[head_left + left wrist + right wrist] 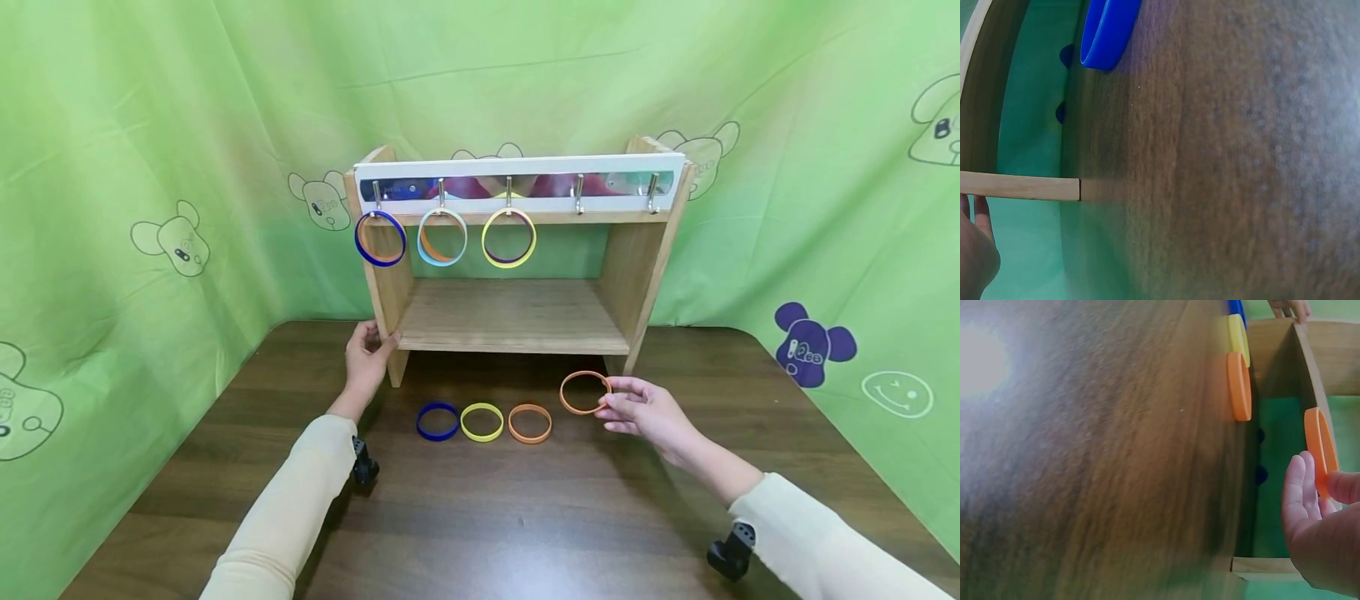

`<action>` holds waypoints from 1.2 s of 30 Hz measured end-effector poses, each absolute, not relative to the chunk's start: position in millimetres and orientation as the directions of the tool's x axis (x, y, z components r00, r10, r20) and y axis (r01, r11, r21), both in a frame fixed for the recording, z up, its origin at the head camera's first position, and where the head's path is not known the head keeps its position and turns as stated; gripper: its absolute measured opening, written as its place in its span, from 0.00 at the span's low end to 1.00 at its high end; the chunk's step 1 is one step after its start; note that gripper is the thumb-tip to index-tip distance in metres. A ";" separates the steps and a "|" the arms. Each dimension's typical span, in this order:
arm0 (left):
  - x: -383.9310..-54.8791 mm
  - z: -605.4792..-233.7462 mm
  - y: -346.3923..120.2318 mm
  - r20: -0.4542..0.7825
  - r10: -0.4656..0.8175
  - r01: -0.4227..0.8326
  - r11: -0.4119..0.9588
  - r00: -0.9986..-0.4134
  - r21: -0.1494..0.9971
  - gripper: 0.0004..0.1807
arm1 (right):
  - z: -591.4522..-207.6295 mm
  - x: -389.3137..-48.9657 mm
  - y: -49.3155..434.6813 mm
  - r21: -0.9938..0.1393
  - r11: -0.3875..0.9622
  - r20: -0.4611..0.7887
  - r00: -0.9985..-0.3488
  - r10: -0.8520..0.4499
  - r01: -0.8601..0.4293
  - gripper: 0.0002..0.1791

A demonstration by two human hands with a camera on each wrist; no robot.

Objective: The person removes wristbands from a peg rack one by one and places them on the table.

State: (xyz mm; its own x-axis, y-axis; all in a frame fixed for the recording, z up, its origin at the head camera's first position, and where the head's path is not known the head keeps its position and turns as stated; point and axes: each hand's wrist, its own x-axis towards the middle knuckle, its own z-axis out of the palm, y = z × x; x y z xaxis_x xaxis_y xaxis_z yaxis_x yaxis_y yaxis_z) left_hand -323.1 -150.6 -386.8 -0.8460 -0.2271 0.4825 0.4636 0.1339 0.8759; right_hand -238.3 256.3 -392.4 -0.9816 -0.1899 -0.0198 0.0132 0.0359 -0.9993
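Note:
My right hand (648,417) pinches an orange silicone wristband (562,392) between thumb and fingers, raised just above the table near the shelf's right leg. In the right wrist view the thumb presses the held band (1316,434) from one side. My left hand (366,362) grips the left side panel of the wooden shelf (517,312), thumb at its front edge. On the table lie a blue wristband (437,436), a yellow wristband (482,437) and another orange wristband (530,438), in a row before the shelf.
A white rail (517,162) with several metal hooks crosses the shelf's top front. Blue and orange bands (380,262), light blue and orange bands (442,262), and yellow and purple bands (509,263) hang from the three left hooks. A green curtain (225,100) stands behind the table (487,517).

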 end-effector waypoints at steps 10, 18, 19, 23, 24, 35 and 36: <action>-323.1 -386.0 -150.5 0.480 -0.227 0.461 0.137 -0.847 0.877 0.14 | -403.5 -238.7 255.4 -0.993 0.096 -0.083 -0.975 -0.206 0.065 0.27; -322.6 -386.6 -151.1 0.473 -0.217 0.455 0.128 -0.854 0.881 0.14 | -410.9 -237.9 253.1 -0.989 0.121 -0.113 -0.972 -0.206 0.089 0.26; -322.5 -386.7 -151.1 0.472 -0.215 0.455 0.127 -0.855 0.881 0.14 | -411.8 -237.8 253.1 -0.988 0.123 -0.116 -0.972 -0.205 0.092 0.26; -322.9 -387.4 -151.5 0.470 -0.214 0.454 0.121 -0.856 0.883 0.14 | -414.3 -237.0 252.8 -0.985 0.142 -0.124 -0.970 -0.207 0.095 0.26; -323.2 -387.7 -151.7 0.469 -0.215 0.454 0.119 -0.856 0.883 0.14 | -414.7 -236.8 252.7 -0.985 0.145 -0.127 -0.970 -0.207 0.098 0.26; -325.0 -389.2 -152.4 0.477 -0.225 0.461 0.123 -0.850 0.879 0.14 | -419.3 -236.6 253.1 -0.977 0.175 -0.160 -0.962 -0.220 0.122 0.25; -325.2 -389.3 -152.2 0.477 -0.225 0.460 0.125 -0.850 0.879 0.14 | -419.6 -236.7 253.2 -0.977 0.176 -0.161 -0.962 -0.221 0.123 0.25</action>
State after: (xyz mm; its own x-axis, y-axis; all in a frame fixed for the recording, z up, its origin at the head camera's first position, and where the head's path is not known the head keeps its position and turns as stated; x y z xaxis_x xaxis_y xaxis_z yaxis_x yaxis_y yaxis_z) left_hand -325.2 -152.2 -389.3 -0.8499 -0.2245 0.4767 0.4600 0.1252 0.8790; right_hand -236.7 253.2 -419.6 -0.9619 -0.2211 -0.1606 0.1225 0.1765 -0.9766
